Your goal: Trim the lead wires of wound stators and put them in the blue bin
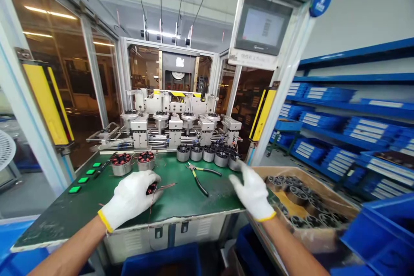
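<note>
Green counter (181, 202) carries a pair of pliers (192, 167), used as reference. Left of the pliers, the left hand (132, 192) has its fingers closed around a wire-wound core (151, 188), loose wire ends trailing out. Right of the pliers, the right hand (254, 194), fingers wide, is near the row of grey cores (208, 157), contact unclear.
</note>
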The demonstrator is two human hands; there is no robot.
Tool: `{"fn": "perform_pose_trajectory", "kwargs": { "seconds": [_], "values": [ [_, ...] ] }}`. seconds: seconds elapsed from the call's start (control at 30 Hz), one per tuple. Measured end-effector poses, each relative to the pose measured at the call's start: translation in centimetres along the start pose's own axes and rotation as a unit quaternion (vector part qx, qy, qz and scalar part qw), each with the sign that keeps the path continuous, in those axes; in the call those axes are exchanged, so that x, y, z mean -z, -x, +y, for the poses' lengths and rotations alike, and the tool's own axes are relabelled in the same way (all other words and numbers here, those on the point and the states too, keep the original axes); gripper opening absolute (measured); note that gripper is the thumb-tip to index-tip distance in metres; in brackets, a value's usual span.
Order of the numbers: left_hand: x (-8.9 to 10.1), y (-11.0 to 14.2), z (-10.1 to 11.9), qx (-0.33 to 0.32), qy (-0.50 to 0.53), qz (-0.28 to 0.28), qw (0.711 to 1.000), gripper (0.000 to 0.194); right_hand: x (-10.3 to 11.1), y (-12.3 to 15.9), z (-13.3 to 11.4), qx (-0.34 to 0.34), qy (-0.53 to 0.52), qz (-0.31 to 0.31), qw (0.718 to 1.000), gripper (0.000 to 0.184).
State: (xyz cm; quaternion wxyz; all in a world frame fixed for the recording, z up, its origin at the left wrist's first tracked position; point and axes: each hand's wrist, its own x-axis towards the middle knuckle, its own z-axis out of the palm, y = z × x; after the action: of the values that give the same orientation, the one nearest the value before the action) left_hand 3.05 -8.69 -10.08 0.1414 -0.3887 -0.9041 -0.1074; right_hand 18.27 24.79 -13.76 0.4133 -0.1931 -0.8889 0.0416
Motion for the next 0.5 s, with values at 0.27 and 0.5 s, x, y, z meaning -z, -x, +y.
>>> {"fn": "perform_pose_trajectory", "kwargs": {
  "seconds": [0.27, 0.5],
  "values": [
    [0.0, -0.8, -0.1, -0.026, 0.019, 0.011, 0.999, 0.024, -4.3, -2.3, -8.9, 0.068, 0.000, -0.223, 0.972, 0.082],
    [0.0, -1.2, -0.8, -0.076, 0.041, 0.019, 0.996, 0.023, -1.8, 1.2, -7.0, 0.148, -0.018, -0.256, 0.955, 0.060]
  ]
}}
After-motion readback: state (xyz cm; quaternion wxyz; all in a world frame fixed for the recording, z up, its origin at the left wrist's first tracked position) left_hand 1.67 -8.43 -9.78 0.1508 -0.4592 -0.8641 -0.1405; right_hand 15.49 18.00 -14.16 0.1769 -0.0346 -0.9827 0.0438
